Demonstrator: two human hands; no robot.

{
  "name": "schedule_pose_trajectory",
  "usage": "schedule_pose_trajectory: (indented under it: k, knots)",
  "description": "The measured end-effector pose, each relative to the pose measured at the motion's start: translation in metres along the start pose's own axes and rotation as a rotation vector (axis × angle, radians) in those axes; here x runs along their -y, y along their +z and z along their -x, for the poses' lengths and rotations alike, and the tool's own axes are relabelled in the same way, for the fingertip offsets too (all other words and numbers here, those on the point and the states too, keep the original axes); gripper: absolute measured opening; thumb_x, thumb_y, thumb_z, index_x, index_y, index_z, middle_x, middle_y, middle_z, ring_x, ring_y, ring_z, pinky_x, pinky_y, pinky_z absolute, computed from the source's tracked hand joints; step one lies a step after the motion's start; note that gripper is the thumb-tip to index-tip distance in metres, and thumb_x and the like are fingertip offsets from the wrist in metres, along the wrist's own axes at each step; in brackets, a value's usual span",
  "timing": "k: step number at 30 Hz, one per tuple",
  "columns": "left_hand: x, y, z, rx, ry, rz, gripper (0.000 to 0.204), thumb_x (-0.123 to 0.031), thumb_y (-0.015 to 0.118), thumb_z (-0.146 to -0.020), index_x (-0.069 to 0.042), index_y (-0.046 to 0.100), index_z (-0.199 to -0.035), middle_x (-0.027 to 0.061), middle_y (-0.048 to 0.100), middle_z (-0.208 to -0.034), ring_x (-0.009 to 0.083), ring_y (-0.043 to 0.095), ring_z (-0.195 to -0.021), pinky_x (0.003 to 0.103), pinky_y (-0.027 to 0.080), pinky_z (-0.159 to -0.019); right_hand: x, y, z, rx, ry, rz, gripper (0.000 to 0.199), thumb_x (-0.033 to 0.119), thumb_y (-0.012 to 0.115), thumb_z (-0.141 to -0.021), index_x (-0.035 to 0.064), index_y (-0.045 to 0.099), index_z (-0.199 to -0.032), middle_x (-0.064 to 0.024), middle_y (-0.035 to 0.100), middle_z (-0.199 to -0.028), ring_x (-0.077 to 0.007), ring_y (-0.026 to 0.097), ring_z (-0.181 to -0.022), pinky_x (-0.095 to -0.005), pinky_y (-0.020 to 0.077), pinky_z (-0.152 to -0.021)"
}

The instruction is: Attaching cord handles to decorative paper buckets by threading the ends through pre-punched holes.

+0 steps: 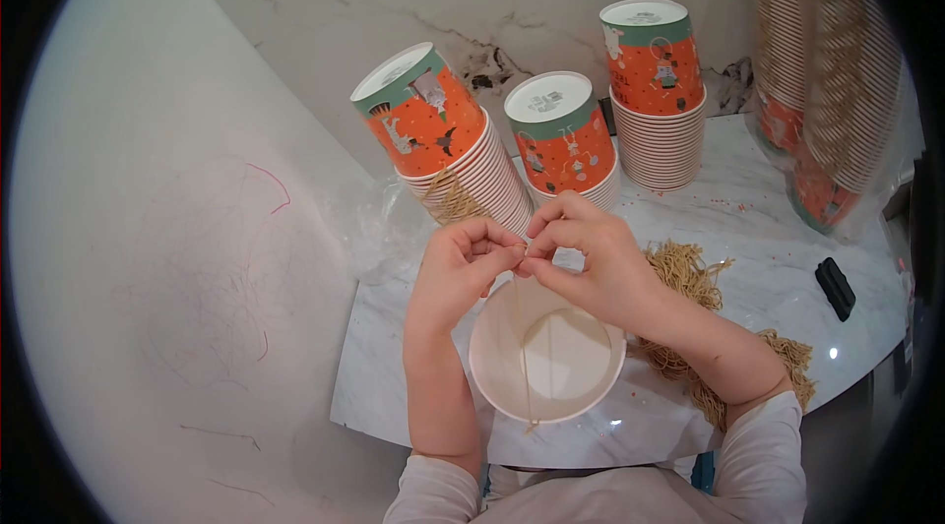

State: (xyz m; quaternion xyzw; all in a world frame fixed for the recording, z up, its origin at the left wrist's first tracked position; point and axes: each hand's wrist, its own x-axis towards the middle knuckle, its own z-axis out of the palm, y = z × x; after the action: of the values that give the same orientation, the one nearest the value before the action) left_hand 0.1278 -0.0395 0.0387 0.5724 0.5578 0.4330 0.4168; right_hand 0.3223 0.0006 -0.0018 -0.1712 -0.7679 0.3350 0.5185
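My left hand and my right hand meet above a paper bucket, both pinched at the fingertips around a tan string. One length of the string hangs from the fingers across the bucket's mouth to its near rim. White inside and open upward, the bucket stands near the table's front edge. Beneath and beside my right forearm lies a loose bundle of tan strings. The exact spot where the fingers hold the string is too small to make out.
Three upside-down stacks of orange and green paper buckets stand behind my hands; tan strings drape over the left one. Plastic-wrapped stacks rise at the far right. A small black piece lies on the marble-patterned table.
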Motion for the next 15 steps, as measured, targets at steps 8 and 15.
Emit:
schedule_pose_trajectory:
  k: [8, 15]
  knots:
    - [0.008, -0.002, -0.008, 0.152, -0.066, 0.220, 0.008, -0.009, 0.065, -0.091, -0.004, 0.066, -0.097, -0.0029, 0.063, -0.077, 0.0019, 0.057, -0.067, 0.018, 0.038, -0.056, 0.000, -0.005, -0.001, 0.028, -0.014, 0.026, 0.011, -0.002, 0.071, -0.080, -0.0020, 0.061, -0.084, -0.0118, 0.057, -0.102, -0.0238, 0.063, -0.087, -0.0338, 0.0523, -0.074]
    - [0.009, -0.005, -0.007, 0.215, -0.068, 0.151, 0.007, -0.010, 0.066, -0.090, -0.006, 0.066, -0.096, -0.0079, 0.058, -0.077, -0.0003, 0.047, -0.063, 0.018, 0.032, -0.055, 0.000, -0.013, -0.005, 0.035, -0.034, 0.029, 0.012, 0.001, 0.071, -0.078, -0.0004, 0.061, -0.083, -0.0110, 0.057, -0.103, -0.0238, 0.062, -0.090, -0.0332, 0.0515, -0.078]
